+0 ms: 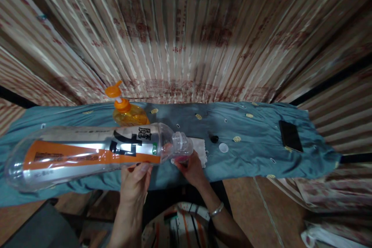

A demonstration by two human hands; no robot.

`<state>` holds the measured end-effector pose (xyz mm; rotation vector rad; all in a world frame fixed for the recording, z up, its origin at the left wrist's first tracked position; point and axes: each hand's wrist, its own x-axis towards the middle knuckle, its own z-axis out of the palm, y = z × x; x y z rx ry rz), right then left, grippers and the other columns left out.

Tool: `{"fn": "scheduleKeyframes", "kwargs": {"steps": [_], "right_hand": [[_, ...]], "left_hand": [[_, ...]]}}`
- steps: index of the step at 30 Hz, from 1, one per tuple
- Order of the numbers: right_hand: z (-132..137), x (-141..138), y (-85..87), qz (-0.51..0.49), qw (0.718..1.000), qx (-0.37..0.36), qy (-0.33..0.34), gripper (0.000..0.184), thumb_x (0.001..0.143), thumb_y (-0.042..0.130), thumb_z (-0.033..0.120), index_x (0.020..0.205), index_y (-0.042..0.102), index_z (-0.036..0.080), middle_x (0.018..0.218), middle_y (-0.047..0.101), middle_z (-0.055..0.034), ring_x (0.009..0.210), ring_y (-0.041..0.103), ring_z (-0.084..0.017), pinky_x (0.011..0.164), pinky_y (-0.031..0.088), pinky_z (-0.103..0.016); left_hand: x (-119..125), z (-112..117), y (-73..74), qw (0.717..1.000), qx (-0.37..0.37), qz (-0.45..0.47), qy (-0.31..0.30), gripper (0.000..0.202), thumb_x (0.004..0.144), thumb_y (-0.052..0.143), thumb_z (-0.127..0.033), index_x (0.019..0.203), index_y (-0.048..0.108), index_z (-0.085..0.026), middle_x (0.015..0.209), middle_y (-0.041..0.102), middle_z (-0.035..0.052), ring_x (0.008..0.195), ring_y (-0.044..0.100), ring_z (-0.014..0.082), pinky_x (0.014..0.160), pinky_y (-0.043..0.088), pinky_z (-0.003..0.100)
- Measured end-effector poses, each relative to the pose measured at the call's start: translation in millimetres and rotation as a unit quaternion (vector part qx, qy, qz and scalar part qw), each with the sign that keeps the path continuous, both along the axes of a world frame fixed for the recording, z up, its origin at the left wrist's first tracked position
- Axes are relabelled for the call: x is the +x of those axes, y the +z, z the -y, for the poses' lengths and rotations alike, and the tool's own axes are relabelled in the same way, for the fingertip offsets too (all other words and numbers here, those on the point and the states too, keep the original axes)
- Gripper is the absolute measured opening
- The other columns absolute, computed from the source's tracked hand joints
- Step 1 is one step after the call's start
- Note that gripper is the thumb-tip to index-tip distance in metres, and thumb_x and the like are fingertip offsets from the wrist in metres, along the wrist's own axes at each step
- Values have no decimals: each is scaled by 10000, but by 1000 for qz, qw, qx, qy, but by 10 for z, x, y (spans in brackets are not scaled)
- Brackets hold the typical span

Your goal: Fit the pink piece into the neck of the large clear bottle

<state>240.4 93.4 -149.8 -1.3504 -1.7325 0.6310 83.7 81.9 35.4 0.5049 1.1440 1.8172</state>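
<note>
My left hand (136, 174) is closed around the underside of a large clear plastic bottle (95, 151) with an orange, silver and black label. The bottle lies nearly level in the air above the cloth, its neck pointing right. At the neck, my right hand (193, 170) is closed on a small clear container (181, 159) with pink in it; the bottle's mouth hides part of it. Under that hand lies a white tissue (200, 149). Behind the big bottle, an orange pump bottle (130, 113) stands tilted in view.
A teal patterned cloth (255, 159) covers the narrow table. Right of the tissue lie a small black cap (214, 139) and a white disc (223, 147). A dark phone (290, 135) rests near the right end. A striped curtain (180, 38) hangs behind the table.
</note>
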Motion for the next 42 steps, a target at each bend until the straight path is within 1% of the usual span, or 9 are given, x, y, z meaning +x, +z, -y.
{"fn": "scheduleKeyframes", "kwargs": {"steps": [5,10,15,25,31,35,38,40,42], "right_hand": [[4,10,3,21,1000,18,0,619,843,771,409,1369,531,188,1327,650,-177,1260,607,-352,1034,533,-538],[11,13,15,37,999,22,0,617,847,769,426,1365,542,177,1335,640,-188,1264,604,-359,1031,532,-538],[-12,28,45,22,1000,5,12,614,879,745,429,1410,520,220,1343,648,-145,1256,614,-339,1043,526,-524],[-25,24,10,7,1000,-3,9,579,885,735,423,1395,541,228,1333,656,-140,1255,615,-334,1059,512,-525],[4,41,65,-7,999,-29,24,861,760,847,455,1479,448,200,1428,590,-176,1329,561,-369,1091,486,-553],[53,140,168,-23,999,-29,-13,1030,750,845,475,1567,296,169,1524,496,-203,1402,496,-367,1129,463,-548],[82,285,243,-39,999,-9,-33,873,836,752,507,1538,359,169,1498,531,-189,1378,527,-341,1114,476,-531],[97,391,267,-63,996,-4,-55,647,935,624,485,1478,453,177,1362,647,-168,1219,650,-296,1028,539,-484],[104,493,273,-68,993,-16,-91,428,990,521,465,1314,616,202,1161,743,-126,1015,723,-259,916,583,-429]], "left_hand": [[-19,18,-61,1000,-7,6,8,713,327,976,-384,984,716,-286,727,699,-10,626,674,218,723,623,473],[-17,-8,-44,1000,15,4,-2,735,289,987,-442,955,711,-294,718,694,-15,824,724,284,774,622,455],[-10,-4,-27,1000,15,1,-4,784,322,982,-403,1049,707,-302,826,733,10,860,724,290,788,617,467],[-12,3,-45,1000,17,-1,7,666,339,975,-358,953,725,-304,745,716,-27,609,655,185,716,622,406],[-22,4,-70,1000,24,4,12,681,330,988,-394,950,729,-285,687,699,-36,570,645,170,724,623,398],[-32,10,-97,1000,18,6,17,548,320,994,-390,757,692,-254,596,650,-46,548,630,159,662,621,353],[-37,14,-115,1000,12,7,23,497,320,989,-396,616,625,-233,584,636,-47,535,617,145,639,616,335],[-36,11,-116,1000,11,7,22,490,325,983,-396,657,658,-242,622,655,-39,555,630,156,644,616,347],[-33,5,-104,1000,11,6,19,556,320,979,-393,791,716,-262,676,682,-24,586,648,178,648,616,364]]}}
